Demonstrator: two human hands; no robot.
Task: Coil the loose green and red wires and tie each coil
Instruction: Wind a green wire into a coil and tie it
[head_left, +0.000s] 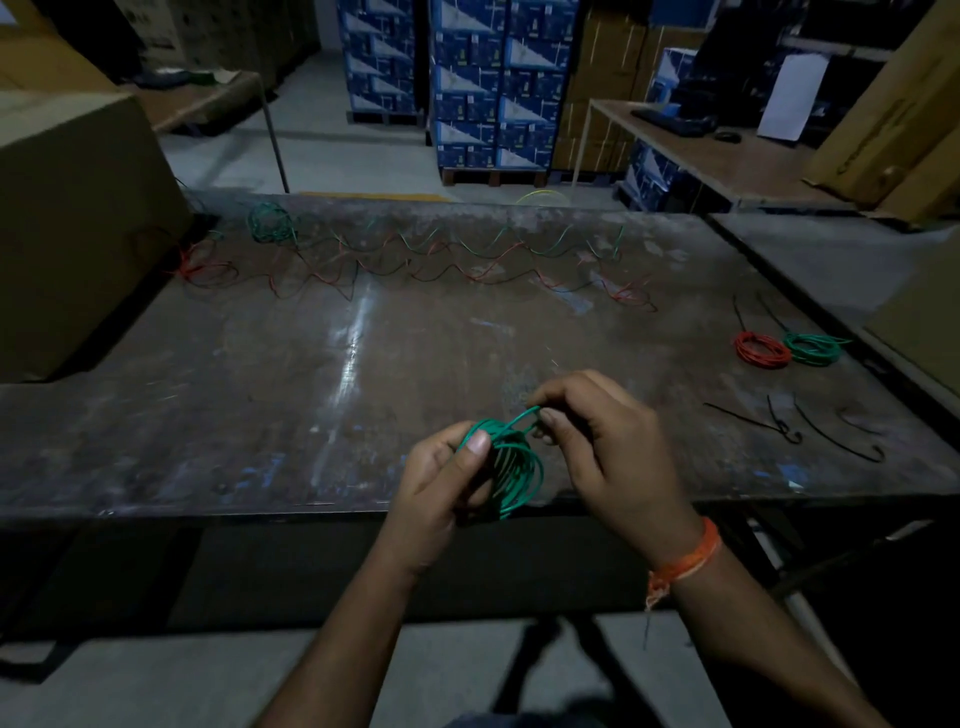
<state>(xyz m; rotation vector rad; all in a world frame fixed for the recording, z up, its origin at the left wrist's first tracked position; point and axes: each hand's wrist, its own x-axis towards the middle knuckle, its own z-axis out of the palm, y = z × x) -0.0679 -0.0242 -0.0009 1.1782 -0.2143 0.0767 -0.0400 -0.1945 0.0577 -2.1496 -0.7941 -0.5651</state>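
At the near edge of a worn workbench (363, 364), seen from the head camera, a person's left hand (441, 499) grips a green wire coil (511, 467), thumb pressed over the gathered turns, while the right hand (602, 447) pinches the wire's loose end at the coil's top. The coil stands roughly on edge between the two hands, its loops hanging downward from the fingers; the right hand is the one on the free end. Black ties (810, 431) lie well apart to the right, nearer that hand (likely the next reach). Beyond them rest a finished red coil (762, 351) and green coil (813, 348), touching. Loose wires (415, 260) sprawl along the far edge. No containers hold any wire.
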